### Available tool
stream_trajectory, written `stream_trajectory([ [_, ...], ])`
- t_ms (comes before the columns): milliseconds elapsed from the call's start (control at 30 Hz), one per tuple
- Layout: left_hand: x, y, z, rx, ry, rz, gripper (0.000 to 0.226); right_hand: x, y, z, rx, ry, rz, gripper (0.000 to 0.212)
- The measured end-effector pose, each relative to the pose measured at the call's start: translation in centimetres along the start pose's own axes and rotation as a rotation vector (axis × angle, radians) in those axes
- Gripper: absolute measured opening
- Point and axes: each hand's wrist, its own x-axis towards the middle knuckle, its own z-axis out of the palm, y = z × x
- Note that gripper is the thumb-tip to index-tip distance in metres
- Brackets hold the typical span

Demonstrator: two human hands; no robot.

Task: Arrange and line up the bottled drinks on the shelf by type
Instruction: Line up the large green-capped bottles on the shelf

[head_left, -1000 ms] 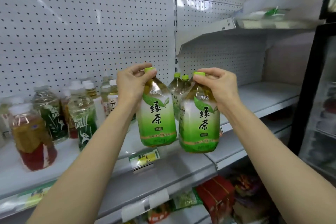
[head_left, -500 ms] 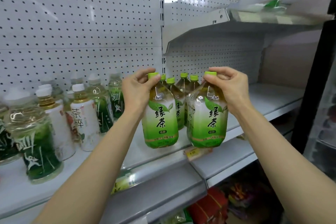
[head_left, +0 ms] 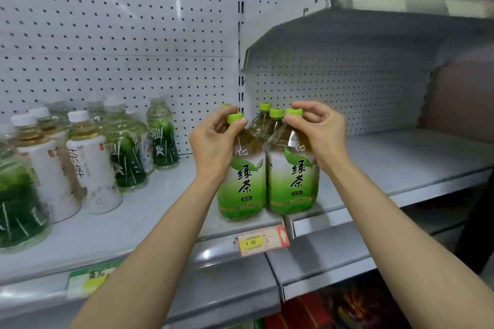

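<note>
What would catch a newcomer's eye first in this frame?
Two green tea bottles, the left bottle and the right bottle, side by side at the shelf front, the left hand and right hand pinching their caps. Next, an orange price tag just below.

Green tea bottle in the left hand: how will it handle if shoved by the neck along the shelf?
The left green tea bottle looks nearly full, so probably heavy for its size. Tall with a narrow neck, and the left hand grips near the cap: likely to tip rather than slide. The glossy label may be slippery.
</note>
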Motion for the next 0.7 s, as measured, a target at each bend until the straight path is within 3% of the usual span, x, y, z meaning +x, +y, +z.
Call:
stream_trajectory([
  [267, -2.0, -1.2, 2.0, 0.169, 0.056, 0.112, 0.027, 0.4, 3.1, -0.8, 0.009, -0.046, -0.063, 0.029],
  [367, -3.0, -1.6, 0.8, 0.199, -0.002, 0.064, 0.059, -0.4, 4.1, -2.0, -0.133, -0.135, -0.088, 0.058],
  [433, -4.7, -2.7, -1.0, 0.205, -0.118, -0.041, 0.094, -2.2, 6.2, -3.7, -0.198, -0.211, -0.010, 0.093],
  [500, -6.3, -4.3, -2.6, 0.253, -0.273, -0.147, 0.116, -4.7, 8.7, -5.1, -0.156, -0.311, 0.112, 0.112],
  [600, -6.9, -6.7, -3.5, 0.218, -0.352, -0.272, 0.128, -6.2, 11.4, -5.6, -0.156, -0.361, 0.181, 0.101],
  [700, -6.8, -7.1, -3.4, 0.189, -0.354, -0.284, 0.128, -5.8, 11.7, -5.3, -0.171, -0.347, 0.184, 0.094],
])
